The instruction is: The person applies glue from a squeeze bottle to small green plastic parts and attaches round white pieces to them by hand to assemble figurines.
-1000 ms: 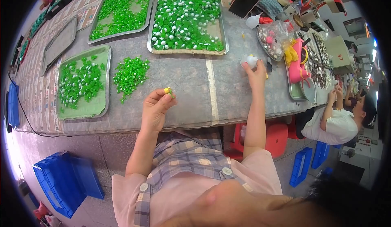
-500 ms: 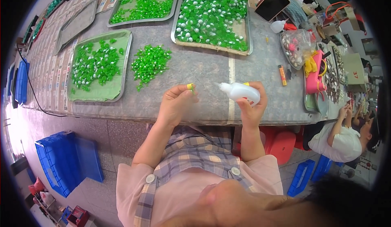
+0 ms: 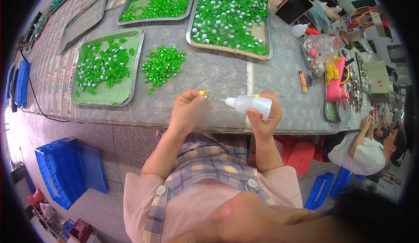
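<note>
My left hand (image 3: 188,113) is closed in a pinch, thumb against forefinger, over the near edge of the table. A small green piece (image 3: 208,97) shows at its fingertips, partly hidden. Yellow tape wraps that forefinger. Wrapped round a translucent white squeeze bottle (image 3: 249,105), my right hand (image 3: 267,120) tips it sideways, its thin nozzle toward the pinched piece. Whether the nozzle tip touches the piece I cannot tell. Beyond my left hand lies a loose pile of small green pieces with white spots (image 3: 163,65).
A green-lined tray (image 3: 120,95) of green and white pieces stands left. Two fuller trays stand behind: one of green bits (image 3: 152,21), one of green and white pieces (image 3: 227,51). A glue stick (image 3: 303,81) lies right. Another person (image 3: 360,149) sits farther right.
My right hand has brought the squeeze bottle leftward, its nozzle now close to my left fingertips. The left hand keeps its pinch in nearly the same place.
</note>
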The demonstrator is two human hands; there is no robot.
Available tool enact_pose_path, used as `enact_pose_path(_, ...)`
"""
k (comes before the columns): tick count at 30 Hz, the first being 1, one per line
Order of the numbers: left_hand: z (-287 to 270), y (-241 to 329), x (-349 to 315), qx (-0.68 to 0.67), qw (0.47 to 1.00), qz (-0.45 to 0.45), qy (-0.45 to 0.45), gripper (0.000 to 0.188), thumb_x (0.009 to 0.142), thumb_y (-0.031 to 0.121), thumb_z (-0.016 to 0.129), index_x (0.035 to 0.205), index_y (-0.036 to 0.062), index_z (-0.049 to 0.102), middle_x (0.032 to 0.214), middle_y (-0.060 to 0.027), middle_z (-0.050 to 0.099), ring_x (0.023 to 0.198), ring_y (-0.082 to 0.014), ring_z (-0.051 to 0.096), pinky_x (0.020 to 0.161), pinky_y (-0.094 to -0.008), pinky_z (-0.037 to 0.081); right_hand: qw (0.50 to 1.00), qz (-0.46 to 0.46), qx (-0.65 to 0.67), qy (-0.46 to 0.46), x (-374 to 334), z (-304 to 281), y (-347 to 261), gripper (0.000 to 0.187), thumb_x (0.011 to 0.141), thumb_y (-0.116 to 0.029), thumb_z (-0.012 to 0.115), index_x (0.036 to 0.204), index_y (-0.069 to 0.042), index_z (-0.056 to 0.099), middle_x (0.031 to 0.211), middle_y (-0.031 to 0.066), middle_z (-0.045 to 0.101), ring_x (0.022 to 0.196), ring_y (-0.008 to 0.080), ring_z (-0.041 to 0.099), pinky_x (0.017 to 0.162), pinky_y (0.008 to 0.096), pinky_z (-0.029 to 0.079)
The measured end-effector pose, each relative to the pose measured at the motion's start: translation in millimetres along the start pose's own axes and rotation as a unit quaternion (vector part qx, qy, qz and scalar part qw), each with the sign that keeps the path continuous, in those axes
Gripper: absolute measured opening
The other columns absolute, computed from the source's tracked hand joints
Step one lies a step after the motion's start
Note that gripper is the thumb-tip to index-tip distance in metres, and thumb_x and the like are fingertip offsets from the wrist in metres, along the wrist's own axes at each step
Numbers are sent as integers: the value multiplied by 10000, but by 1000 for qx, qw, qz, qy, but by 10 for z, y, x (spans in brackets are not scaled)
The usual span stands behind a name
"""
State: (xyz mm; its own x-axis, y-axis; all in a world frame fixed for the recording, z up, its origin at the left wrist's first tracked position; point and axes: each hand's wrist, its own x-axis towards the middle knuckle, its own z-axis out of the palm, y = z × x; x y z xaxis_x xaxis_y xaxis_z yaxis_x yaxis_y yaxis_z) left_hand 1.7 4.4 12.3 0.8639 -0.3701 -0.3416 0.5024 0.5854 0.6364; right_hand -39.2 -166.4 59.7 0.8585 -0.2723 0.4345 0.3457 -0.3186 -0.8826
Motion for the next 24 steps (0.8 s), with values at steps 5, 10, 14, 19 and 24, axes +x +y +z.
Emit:
enact_pose_path(5, 22, 8, -10, 13, 1000, 14, 6, 27, 735, 26, 493, 735, 47, 511, 639, -60, 551, 563, -122, 538, 504, -233, 447, 1000, 4, -11, -2, -4, 2, 0, 302, 601, -215, 679, 727, -31, 476, 590, 36, 503, 513, 89, 469, 454, 198, 359)
enact_pose_path(10, 29, 11, -10, 20, 1000, 13, 5, 26, 734, 25, 494, 729, 43, 511, 640, -62, 552, 562, -119, 533, 504, -234, 446, 1000, 5, -4, 1, -5, 12, 2, 303, 600, -214, 680, 731, -30, 479, 592, 44, 500, 512, 100, 469, 456, 204, 361)
enact_pose_path(14, -33, -2, -1, 2, 1000, 8, -27, 87, 722, 98, 550, 769, 29, 524, 698, -62, 553, 617, -130, 548, 589, -246, 473, 999, -12, -35, -16, -6, 5, 14, 306, 604, -212, 677, 740, -24, 477, 610, 50, 492, 513, 106, 462, 461, 210, 361)
enact_pose_path(19, -26, 6, -1, 6, 1000, 0, -17, 109, 732, 119, 541, 765, 18, 516, 685, -73, 552, 604, -137, 548, 581, -244, 472, 1000, 0, -5, 1, -9, -12, 25, 298, 612, -208, 672, 741, -25, 475, 618, 38, 487, 521, 88, 455, 460, 195, 353)
enact_pose_path(24, -27, 3, 4, -1, 1000, 3, -26, 117, 736, 127, 538, 761, 16, 512, 675, -78, 550, 594, -140, 547, 575, -240, 470, 999, 33, 4, 14, -1, -4, -9, 324, 640, -261, 643, 759, -33, 446, 653, 4, 423, 565, 52, 363, 484, 168, 279)
